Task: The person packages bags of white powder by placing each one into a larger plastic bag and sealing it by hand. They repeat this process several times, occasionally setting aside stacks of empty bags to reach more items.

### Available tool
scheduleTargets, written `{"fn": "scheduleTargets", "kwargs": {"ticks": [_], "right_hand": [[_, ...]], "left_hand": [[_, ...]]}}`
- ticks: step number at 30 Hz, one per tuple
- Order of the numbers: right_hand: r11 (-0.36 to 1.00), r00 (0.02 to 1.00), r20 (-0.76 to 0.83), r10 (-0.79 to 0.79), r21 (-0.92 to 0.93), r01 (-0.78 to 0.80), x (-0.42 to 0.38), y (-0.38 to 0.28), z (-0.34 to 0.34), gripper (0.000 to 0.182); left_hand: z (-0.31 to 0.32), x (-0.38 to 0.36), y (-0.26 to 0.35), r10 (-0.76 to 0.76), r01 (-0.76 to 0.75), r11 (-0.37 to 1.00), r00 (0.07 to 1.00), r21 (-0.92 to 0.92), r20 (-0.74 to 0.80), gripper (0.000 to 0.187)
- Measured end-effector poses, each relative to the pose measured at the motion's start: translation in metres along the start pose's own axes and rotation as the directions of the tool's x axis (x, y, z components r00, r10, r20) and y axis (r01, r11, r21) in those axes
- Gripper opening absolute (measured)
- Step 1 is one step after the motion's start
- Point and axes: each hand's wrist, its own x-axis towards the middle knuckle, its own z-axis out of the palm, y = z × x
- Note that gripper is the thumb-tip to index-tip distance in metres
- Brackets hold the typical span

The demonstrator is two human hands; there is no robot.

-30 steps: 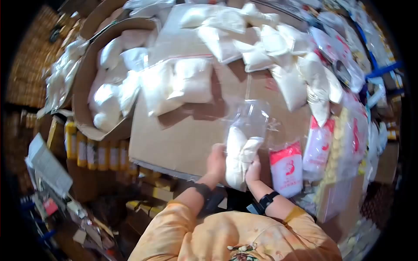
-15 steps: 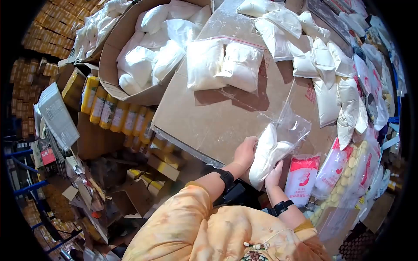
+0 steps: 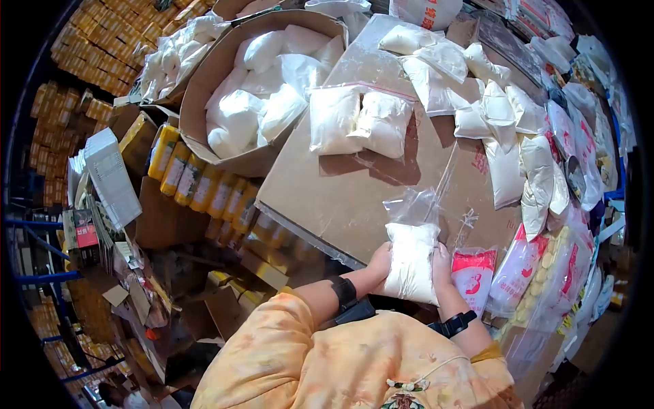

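Between my two hands is a clear plastic bag of white powder [image 3: 411,262], its loose top end pointing away from me over the cardboard. My left hand [image 3: 381,262] grips its left side and my right hand [image 3: 441,264] its right side; the fingers are partly hidden behind the bag. Beyond it, two filled bags [image 3: 361,121] lie side by side on the flat cardboard [image 3: 320,211]. A red-and-white printed packet [image 3: 473,278] lies just right of my right hand.
Several powder bags [image 3: 504,174] are heaped along the cardboard's right side. A large open carton [image 3: 194,102] of white bags stands at the back left. Yellow-wrapped packs [image 3: 204,187] line the left below it. More red-and-white packets [image 3: 516,269] lie at right.
The bag was tilted and folded between my hands; now it is straighter, flatter and its powder spread out. Both hands have shifted with it, and the view has moved slightly.
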Motion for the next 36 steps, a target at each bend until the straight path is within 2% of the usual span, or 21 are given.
{"fn": "scheduleTargets", "kwargs": {"ticks": [1, 3, 5, 7, 8, 10, 12, 15, 17, 19, 21, 23, 24, 25, 27, 28, 29, 30, 31, 34, 36], "right_hand": [[0.999, 0.999, -0.003, 0.033, -0.03, -0.033, -0.01, -0.014, -0.003, 0.034], [0.915, 0.976, 0.169, 0.139, 0.354, -0.192, 0.019, 0.066, -0.008, 0.033], [0.668, 0.923, 0.332, 0.195, 0.644, -0.373, 0.014, 0.07, -0.016, 0.032], [0.303, 0.859, 0.47, 0.205, 0.804, -0.512, -0.029, -0.026, -0.02, 0.032], [0.315, 0.872, 0.45, 0.193, 0.813, -0.489, -0.019, 0.007, -0.018, 0.033], [0.797, 0.96, 0.277, 0.045, 0.57, -0.201, -0.019, 0.007, -0.034, 0.032], [0.836, 0.968, 0.251, -0.009, 0.533, -0.131, -0.019, -0.002, -0.043, 0.031], [0.308, 0.919, 0.375, 0.121, 0.866, -0.394, -0.024, -0.045, -0.062, 0.03], [0.362, 0.959, 0.271, -0.082, 0.905, -0.224, -0.027, -0.047, -0.069, 0.031], [0.528, 0.985, 0.084, -0.153, 0.849, 0.01, -0.018, -0.037, -0.072, 0.031], [0.483, 0.995, 0.087, -0.05, 0.874, -0.052, -0.033, -0.067, -0.072, 0.024], [0.502, 0.98, 0.192, 0.052, 0.843, -0.192, -0.001, -0.022, -0.074, 0.024], [0.798, 0.98, 0.197, 0.013, 0.588, -0.129, 0.002, -0.008, -0.074, 0.024], [0.969, 0.976, 0.215, -0.023, 0.246, -0.031, 0.001, 0.0, -0.074, 0.025], [0.952, 0.993, 0.118, 0.025, 0.299, -0.06, -0.002, 0.013, -0.049, 0.021], [0.875, 0.981, 0.079, 0.175, 0.446, -0.192, -0.006, 0.014, -0.038, 0.022], [0.753, 0.947, 0.037, 0.32, 0.596, -0.278, -0.01, 0.015, -0.026, 0.024], [0.695, 0.929, 0.039, 0.367, 0.653, -0.302, -0.011, 0.018, -0.021, 0.023], [0.683, 0.931, 0.052, 0.362, 0.664, -0.303, -0.012, 0.02, -0.018, 0.023], [0.7, 0.943, 0.073, 0.324, 0.652, -0.291, -0.009, 0.023, -0.009, 0.022], [0.738, 0.953, 0.069, 0.296, 0.616, -0.274, -0.007, 0.025, -0.004, 0.021]], "left_hand": [[0.014, -0.01, 0.001, -0.011, 0.011, 1.0, 1.0, 0.018, -0.01, 0.028], [0.034, -0.026, 0.002, -0.04, 0.041, 0.998, 0.999, 0.045, -0.03, 0.028], [0.021, -0.023, -0.011, 0.04, -0.032, 0.981, 0.999, 0.192, -0.036, 0.028], [0.017, -0.021, -0.023, 0.058, -0.049, 0.978, 0.998, 0.203, -0.039, 0.028], [0.017, -0.02, -0.027, 0.04, -0.033, 0.989, 0.998, 0.142, -0.044, 0.028], [0.034, -0.025, -0.025, -0.057, 0.048, 0.991, 0.996, -0.126, -0.07, 0.027], [0.043, -0.032, -0.023, 0.129, -0.119, 0.975, 0.991, 0.186, -0.041, 0.027], [0.088, -0.061, -0.002, 0.312, -0.29, 0.851, 0.95, 0.438, 0.023, 0.022], [0.094, -0.063, 0.01, 0.419, -0.367, 0.647, 0.904, 0.669, 0.09, 0.021], [0.12, -0.074, 0.029, 0.46, -0.422, 0.633, 0.879, 0.648, 0.123, 0.022], [0.127, -0.08, 0.034, 0.486, -0.448, 0.601, 0.862, 0.661, 0.142, 0.023], [0.116, -0.066, 0.031, 0.497, -0.464, 0.545, 0.85, 0.699, 0.177, 0.025], [0.08, -0.038, 0.021, 0.481, -0.42, 0.416, 0.854, 0.806, 0.197, 0.025], [0.045, -0.011, 0.011, 0.466, -0.371, 0.271, 0.858, 0.888, 0.217, 0.026], [0.044, -0.016, 0.01, 0.401, -0.147, -0.029, 0.905, 0.989, 0.146, 0.025], [0.007, 0.014, -0.014, 0.416, -0.16, 0.294, 0.909, 0.942, 0.024, 0.024], [0.006, 0.011, -0.025, 0.515, -0.305, 0.165, 0.838, 0.938, 0.181, 0.023], [0.021, 0.008, -0.026, 0.455, -0.273, 0.56, 0.891, 0.782, -0.015, 0.021], [0.034, 0.005, -0.028, 0.316, -0.202, 0.853, 0.934, 0.48, -0.169, 0.019], [0.019, 0.015, -0.042, 0.37, -0.304, 0.743, 0.929, 0.597, 0.013, 0.021], [0.013, 0.012, -0.04, 0.437, -0.251, 0.431, 0.899, 0.867, 0.043, 0.025]]}}
